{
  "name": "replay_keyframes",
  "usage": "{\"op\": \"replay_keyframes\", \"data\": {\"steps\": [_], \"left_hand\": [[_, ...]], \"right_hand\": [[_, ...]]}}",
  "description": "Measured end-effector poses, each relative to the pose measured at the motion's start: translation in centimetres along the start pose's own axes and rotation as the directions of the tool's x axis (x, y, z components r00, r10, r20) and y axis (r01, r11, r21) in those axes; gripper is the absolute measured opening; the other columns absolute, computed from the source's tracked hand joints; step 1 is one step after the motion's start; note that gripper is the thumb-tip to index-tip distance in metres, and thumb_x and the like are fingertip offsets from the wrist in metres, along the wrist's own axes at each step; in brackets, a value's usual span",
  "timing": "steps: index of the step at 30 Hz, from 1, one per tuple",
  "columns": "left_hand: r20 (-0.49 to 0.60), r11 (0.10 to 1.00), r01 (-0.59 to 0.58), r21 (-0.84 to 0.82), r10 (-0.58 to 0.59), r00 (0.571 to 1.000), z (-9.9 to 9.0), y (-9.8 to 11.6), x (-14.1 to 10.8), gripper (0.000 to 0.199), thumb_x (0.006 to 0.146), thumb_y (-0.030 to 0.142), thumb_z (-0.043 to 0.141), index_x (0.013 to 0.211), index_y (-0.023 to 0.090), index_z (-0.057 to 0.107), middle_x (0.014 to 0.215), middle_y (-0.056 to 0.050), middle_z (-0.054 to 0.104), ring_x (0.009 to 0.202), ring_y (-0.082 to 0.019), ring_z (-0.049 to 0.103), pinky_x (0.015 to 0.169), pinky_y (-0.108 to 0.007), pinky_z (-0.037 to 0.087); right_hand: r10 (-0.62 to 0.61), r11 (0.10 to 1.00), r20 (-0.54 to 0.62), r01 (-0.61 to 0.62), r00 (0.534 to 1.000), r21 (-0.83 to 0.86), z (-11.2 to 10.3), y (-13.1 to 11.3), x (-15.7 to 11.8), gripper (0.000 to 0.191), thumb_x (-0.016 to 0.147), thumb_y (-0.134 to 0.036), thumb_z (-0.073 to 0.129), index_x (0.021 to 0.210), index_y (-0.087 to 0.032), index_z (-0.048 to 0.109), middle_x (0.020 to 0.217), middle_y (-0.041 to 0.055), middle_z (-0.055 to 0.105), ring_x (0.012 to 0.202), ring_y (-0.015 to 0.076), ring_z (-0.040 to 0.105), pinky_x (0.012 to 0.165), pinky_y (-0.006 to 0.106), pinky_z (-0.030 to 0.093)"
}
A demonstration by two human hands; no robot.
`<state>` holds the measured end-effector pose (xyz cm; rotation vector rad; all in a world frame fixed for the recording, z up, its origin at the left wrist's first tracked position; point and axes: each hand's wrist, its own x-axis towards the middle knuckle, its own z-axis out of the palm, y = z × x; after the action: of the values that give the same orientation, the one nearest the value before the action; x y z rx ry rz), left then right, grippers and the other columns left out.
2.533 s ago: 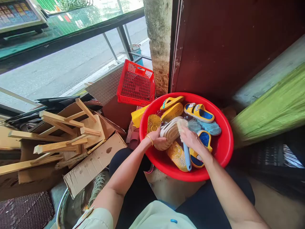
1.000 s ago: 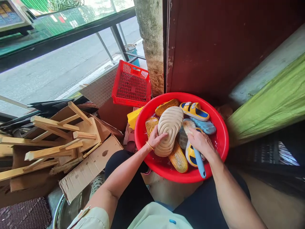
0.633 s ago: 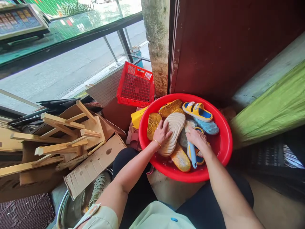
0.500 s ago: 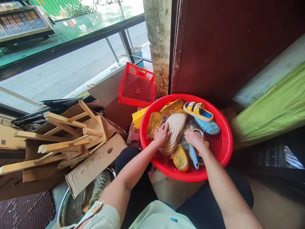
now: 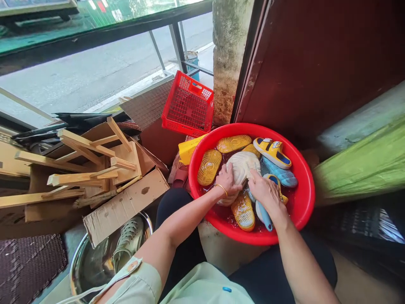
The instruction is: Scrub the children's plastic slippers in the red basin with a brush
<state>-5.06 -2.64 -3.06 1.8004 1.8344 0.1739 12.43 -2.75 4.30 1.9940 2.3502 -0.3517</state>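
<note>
One brush (image 5: 264, 217) now against one slipper (image 5: 238, 164)

Single view, worn on the head, facing forward and steeply down over the wearer's shirt front (image 5: 205, 287) and forearms (image 5: 177, 223). Red basin (image 5: 253, 239) close below, right of centre, with left hand (image 5: 228, 179) and right hand (image 5: 264, 192) well within frame. Field wide: wooden legs (image 5: 72, 179) at left, dark red panel (image 5: 316, 63) upper right, street (image 5: 104, 71) farthest off, beyond at upper left.
</note>
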Motion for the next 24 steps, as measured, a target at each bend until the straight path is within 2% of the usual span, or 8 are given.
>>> {"op": "replay_keyframes", "data": {"steps": [4, 12, 15, 18, 21, 24], "left_hand": [[-0.067, 0.993, -0.04, 0.115, 0.048, 0.997, -0.2, 0.5, -0.5, 0.122, 0.073, 0.053, 0.078, 0.166, 0.018, 0.008, 0.17, -0.026, 0.018, 0.147, -0.045, 0.039, 0.112, -0.053, 0.04], [-0.122, 0.974, -0.127, 0.19, 0.151, 0.981, -0.3, -0.3, -1.9, 0.121, 0.074, 0.046, 0.079, 0.167, 0.019, 0.006, 0.171, -0.026, 0.017, 0.148, -0.044, 0.036, 0.116, -0.052, 0.032], [-0.141, 0.969, -0.159, 0.188, 0.187, 0.972, -0.3, -0.4, -1.9, 0.119, 0.074, 0.042, 0.079, 0.167, 0.021, 0.008, 0.171, -0.025, 0.015, 0.148, -0.044, 0.036, 0.116, -0.054, 0.031], [-0.135, 0.977, -0.124, 0.172, 0.148, 0.98, -0.4, -0.4, -1.6, 0.12, 0.074, 0.04, 0.078, 0.168, 0.024, 0.006, 0.172, -0.022, 0.017, 0.148, -0.043, 0.037, 0.115, -0.054, 0.033], [-0.115, 0.982, -0.094, 0.162, 0.114, 0.987, -0.5, -0.3, -1.5, 0.121, 0.073, 0.04, 0.079, 0.168, 0.025, 0.005, 0.172, -0.021, 0.018, 0.147, -0.042, 0.038, 0.114, -0.054, 0.035], [-0.126, 0.974, -0.125, 0.187, 0.15, 0.981, -0.4, -0.2, -1.6, 0.118, 0.074, 0.039, 0.078, 0.168, 0.025, 0.008, 0.173, -0.021, 0.016, 0.147, -0.044, 0.038, 0.115, -0.056, 0.034]], "right_hand": [[0.039, 0.997, 0.054, -0.035, 0.998, -0.076, -0.2, 0.5, 0.3, 0.054, 0.102, -0.037, 0.041, 0.152, -0.03, 0.056, 0.108, 0.0134, 0.081, 0.098, 0.0305, 0.076, 0.084, 0.039, 0.055], [-0.046, 0.998, 0.036, 0.044, 0.998, 0.045, 1.5, -1.8, 2.0, 0.058, 0.099, -0.036, 0.047, 0.157, -0.027, 0.051, 0.118, 0.0111, 0.079, 0.106, 0.0268, 0.075, 0.09, 0.034, 0.054], [0.016, 0.998, 0.016, -0.017, 1.0, 0.058, 1.1, -0.8, 1.6, 0.059, 0.1, -0.036, 0.043, 0.158, -0.026, 0.049, 0.119, 0.0125, 0.079, 0.11, 0.0283, 0.074, 0.092, 0.035, 0.053], [0.118, 0.992, 0.071, -0.12, 0.99, 0.033, 0.3, 1.2, 0.8, 0.057, 0.099, -0.036, 0.041, 0.155, -0.028, 0.053, 0.118, 0.0134, 0.079, 0.11, 0.031, 0.073, 0.092, 0.039, 0.054], [0.146, 0.988, 0.148, -0.151, 0.978, 0.022, 0.0, 2.7, -0.1, 0.055, 0.098, -0.039, 0.043, 0.15, -0.03, 0.059, 0.12, 0.0129, 0.078, 0.109, 0.0327, 0.073, 0.092, 0.042, 0.054], [0.15, 0.988, 0.136, -0.155, 0.979, 0.026, 0.2, 2.6, 0.0, 0.057, 0.099, -0.041, 0.04, 0.153, -0.029, 0.056, 0.12, 0.0132, 0.078, 0.106, 0.0326, 0.074, 0.092, 0.043, 0.054]]}}
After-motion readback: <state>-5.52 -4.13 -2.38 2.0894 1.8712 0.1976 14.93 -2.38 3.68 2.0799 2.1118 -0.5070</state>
